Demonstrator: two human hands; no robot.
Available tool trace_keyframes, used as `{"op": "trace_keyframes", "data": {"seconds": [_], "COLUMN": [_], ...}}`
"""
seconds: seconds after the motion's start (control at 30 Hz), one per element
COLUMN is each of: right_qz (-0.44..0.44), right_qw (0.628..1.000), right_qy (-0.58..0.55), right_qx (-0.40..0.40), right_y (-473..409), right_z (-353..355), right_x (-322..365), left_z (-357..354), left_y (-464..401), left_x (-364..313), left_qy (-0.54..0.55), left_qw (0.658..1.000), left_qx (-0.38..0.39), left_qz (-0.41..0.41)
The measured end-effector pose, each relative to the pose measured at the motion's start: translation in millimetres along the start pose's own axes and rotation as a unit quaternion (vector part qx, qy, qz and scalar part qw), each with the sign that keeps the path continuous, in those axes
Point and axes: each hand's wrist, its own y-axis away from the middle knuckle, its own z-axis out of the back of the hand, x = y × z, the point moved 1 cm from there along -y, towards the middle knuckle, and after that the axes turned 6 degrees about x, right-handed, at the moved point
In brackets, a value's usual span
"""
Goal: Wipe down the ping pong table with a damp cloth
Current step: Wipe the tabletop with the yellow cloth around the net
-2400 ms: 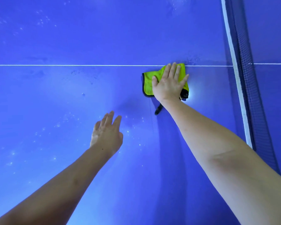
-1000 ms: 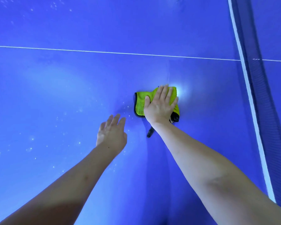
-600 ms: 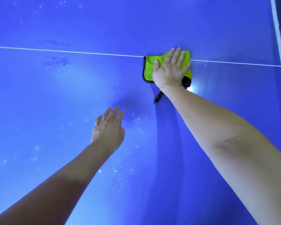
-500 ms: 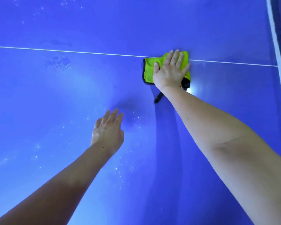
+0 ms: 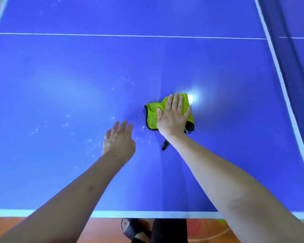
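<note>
Right hand (image 5: 173, 118) is flat on the green cloth (image 5: 152, 114), palm down, fingers stretched out and close together, pressing it onto the blue ping pong table (image 5: 60, 76) rather than gripping it. The cloth sits bunched a little right of centre, its dark-edged folds showing at 9 o'clock of the hand, and a black strap (image 5: 165, 145) trails out from under the wrist toward 6 o'clock. There's a bright glare spot (image 5: 193, 98) on the wet surface just at 1 o'clock of the fingertips. Left hand (image 5: 118, 140) is open and empty, fingers loosely spread, out over the table at 8 o'clock of the cloth; whether it touches the surface I cannot tell. Tiny white droplets (image 5: 95, 134) are scattered around it. The white centre line (image 5: 130, 35) runs across at 12 o'clock, the net (image 5: 291, 58) stands off at 2 o'clock, and the white near edge (image 5: 147, 214) lies at 6 o'clock.
</note>
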Motion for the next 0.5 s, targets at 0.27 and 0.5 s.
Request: {"op": "trace_keyframes", "data": {"seconds": [0.27, 0.5], "right_qz": [-0.01, -0.039], "right_qw": [1.0, 0.999], "right_qy": [0.0, -0.003], "right_qx": [0.012, 0.015], "right_y": [130, 105], "right_z": [-38, -34], "right_x": [17, 29], "left_z": [-42, -19], "left_y": [88, 69], "left_x": [43, 55], "left_qy": [0.01, 0.026], "left_qw": [0.999, 0.999], "left_qx": [0.029, 0.012], "left_qz": [-0.01, -0.019]}}
